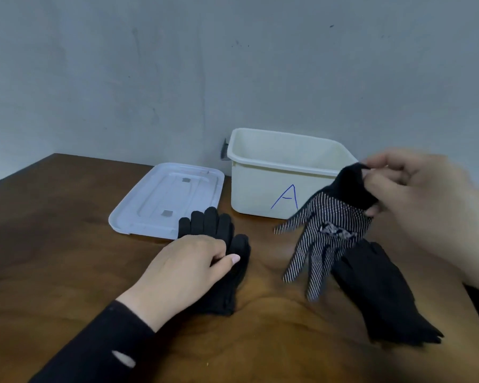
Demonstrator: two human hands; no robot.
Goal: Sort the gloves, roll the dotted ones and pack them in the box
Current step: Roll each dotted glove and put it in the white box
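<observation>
We see the right hand [415, 194] pinching the dotted glove [324, 233] by its black cuff, so it hangs fingers-down just in front of the white box marked A [263, 189]. The left hand [183, 269] presses flat on a plain black glove [219, 244] left of the box, fingers loosely bent, beside the white lid [161, 200]. Another black glove [379, 294] lies on the wooden table [260, 341] under the dotted one.

My left hand [188, 268] lies palm down, fingers curled loosely, thumb stretched forward, its dark-sleeved forearm running back toward me. My right hand [423, 200] is raised higher and further forward, fingertips pinched together, knuckles bent, blurred.
</observation>
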